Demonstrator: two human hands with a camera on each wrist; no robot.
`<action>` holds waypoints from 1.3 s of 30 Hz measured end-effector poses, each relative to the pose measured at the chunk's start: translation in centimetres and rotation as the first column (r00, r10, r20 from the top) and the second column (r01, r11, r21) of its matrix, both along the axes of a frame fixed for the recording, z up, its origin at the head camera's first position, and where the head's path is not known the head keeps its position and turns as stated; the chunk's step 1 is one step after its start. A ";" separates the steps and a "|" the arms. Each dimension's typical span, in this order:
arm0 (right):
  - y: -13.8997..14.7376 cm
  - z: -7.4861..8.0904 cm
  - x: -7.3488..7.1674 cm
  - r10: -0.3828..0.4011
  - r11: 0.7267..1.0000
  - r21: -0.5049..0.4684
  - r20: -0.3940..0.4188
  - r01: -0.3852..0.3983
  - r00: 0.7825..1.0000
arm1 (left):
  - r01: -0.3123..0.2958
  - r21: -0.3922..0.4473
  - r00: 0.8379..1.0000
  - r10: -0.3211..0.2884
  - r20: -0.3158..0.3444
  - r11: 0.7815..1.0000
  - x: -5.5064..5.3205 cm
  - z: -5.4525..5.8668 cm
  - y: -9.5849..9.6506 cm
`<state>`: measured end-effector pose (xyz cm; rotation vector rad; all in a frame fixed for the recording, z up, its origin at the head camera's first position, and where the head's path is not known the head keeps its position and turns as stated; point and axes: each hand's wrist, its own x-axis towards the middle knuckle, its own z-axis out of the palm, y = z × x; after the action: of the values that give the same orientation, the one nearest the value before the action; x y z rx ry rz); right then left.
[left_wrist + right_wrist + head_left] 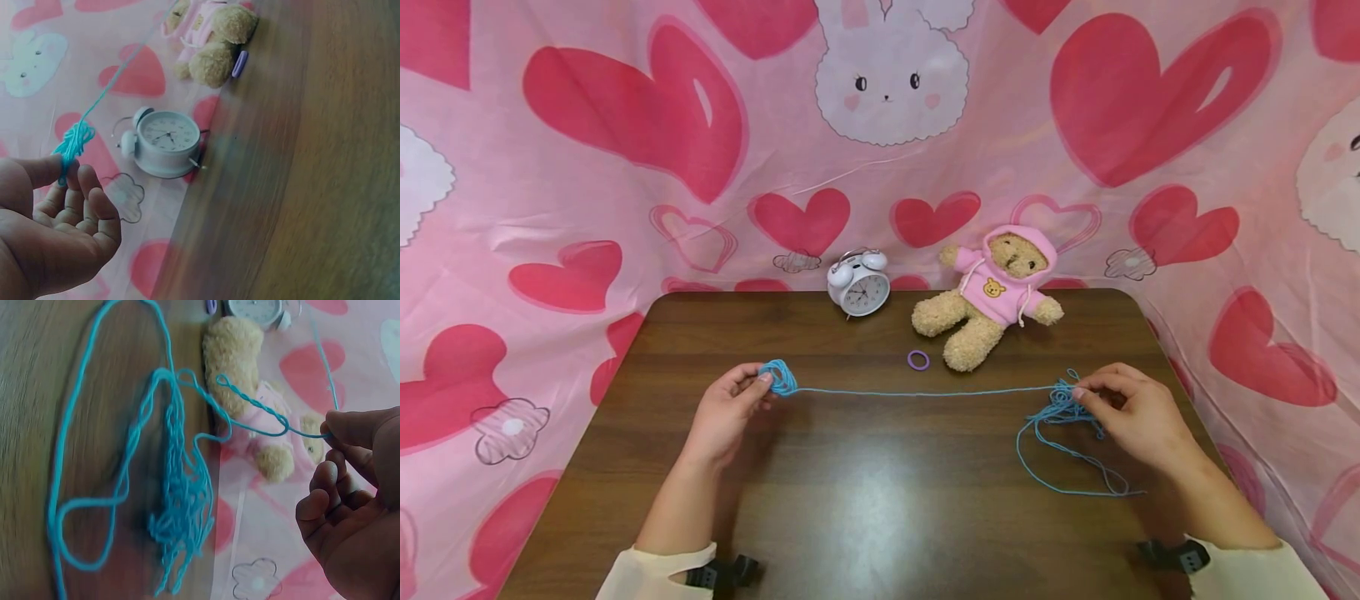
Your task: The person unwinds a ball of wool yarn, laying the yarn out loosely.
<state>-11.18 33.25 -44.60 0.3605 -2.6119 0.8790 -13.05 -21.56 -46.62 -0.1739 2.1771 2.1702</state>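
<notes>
My left hand (730,408) pinches a small looped bundle of blue yarn (781,378) between thumb and fingers, above the left part of the table. From it a single strand (917,394) runs nearly straight across to my right hand (1138,412), whose thumb and forefinger pinch it. Beside the right fingertips is a loose tangle of the same yarn (1062,406), with a long loop trailing toward the front. In the right wrist view the tangle (181,494) shows several twisted loops, apart from the palm. The left wrist view shows the bundle (75,140) at the left fingertips.
A white alarm clock (859,285) stands at the table's back edge. Right of it lies a teddy bear (992,292) in a pink hoodie. A purple ring (918,360) lies before the bear on the brown table (865,500). A pink heart-patterned cloth (647,117) hangs behind.
</notes>
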 end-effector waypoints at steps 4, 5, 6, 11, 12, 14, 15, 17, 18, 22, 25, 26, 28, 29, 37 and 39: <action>1.2 -0.2 -0.1 -0.025 1.000 0.002 -0.004 0.025 1.000 | -0.006 0.004 1.000 0.006 -0.003 1.000 0.1 0.2 -0.2; 1.5 -0.3 -0.1 -0.032 0.999 0.003 -0.006 0.032 0.999 | -0.009 0.007 1.000 0.009 -0.005 1.000 0.1 0.2 -0.3; 1.8 -0.4 -0.1 -0.037 0.999 0.006 -0.012 0.037 0.999 | -0.013 0.011 1.000 0.013 -0.006 1.000 0.1 0.3 -0.4; 3.3 -0.8 -0.3 -0.061 0.998 0.006 -0.036 0.062 0.997 | -0.019 0.018 1.000 0.020 -0.015 1.000 0.1 0.2 -1.1; 3.7 -0.9 -0.3 -0.064 0.998 0.001 -0.036 0.064 0.997 | -0.022 0.021 1.000 0.022 -0.018 1.000 0.1 0.2 -1.3; 4.2 -1.0 -0.3 -0.069 0.998 -0.008 -0.027 0.069 0.997 | -0.030 0.023 0.999 0.030 -0.026 0.999 0.2 0.2 -1.7; 4.5 -1.0 -0.3 -0.073 0.997 -0.005 -0.025 0.073 0.997 | -0.034 0.025 0.999 0.034 -0.030 0.999 0.2 0.2 -1.9; 5.1 -1.1 -0.3 -0.083 0.997 0.001 -0.019 0.083 0.996 | -0.041 0.029 0.998 0.042 -0.035 0.999 0.3 0.2 -2.3; 5.3 -1.1 -0.3 -0.091 0.996 0.007 -0.016 0.091 0.996 | -0.045 0.035 0.998 0.046 -0.038 0.998 0.3 0.2 -2.5; 6.3 -1.2 -0.2 -0.130 0.991 0.026 -0.010 0.130 0.992 | -0.055 0.046 0.998 0.057 -0.038 0.997 0.4 0.1 -3.3; 7.0 -1.3 -0.2 -0.162 0.986 0.027 0.006 0.162 0.987 | -0.070 0.050 0.997 0.072 -0.027 0.996 0.5 0.0 -3.7; 7.2 -1.4 -0.2 -0.170 0.985 0.029 0.011 0.170 0.985 | -0.074 0.050 0.997 0.076 -0.022 0.996 0.5 0.0 -3.8; 7.7 -1.6 -0.2 -0.191 0.981 0.034 0.028 0.190 0.981 | -0.082 0.053 0.996 0.083 -0.015 0.995 0.6 -0.1 -4.0; 8.0 -1.7 -0.2 -0.196 0.980 0.036 0.038 0.194 0.980 | -0.087 0.058 0.996 0.088 -0.011 0.995 0.6 -0.1 -4.1; 10.0 -2.7 -0.2 -0.252 0.967 0.073 0.135 0.244 0.958 | -0.103 0.055 0.995 0.103 -0.001 0.993 0.9 0.0 -4.6; 10.4 -2.9 -0.2 -0.261 0.965 0.080 0.162 0.251 0.952 | -0.108 0.072 0.994 0.109 -0.006 0.992 0.9 0.0 -4.7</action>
<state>-11.43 43.63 -47.54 -0.0449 -2.7632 0.7762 -12.14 -26.23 -46.62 -0.2849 2.1386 2.3068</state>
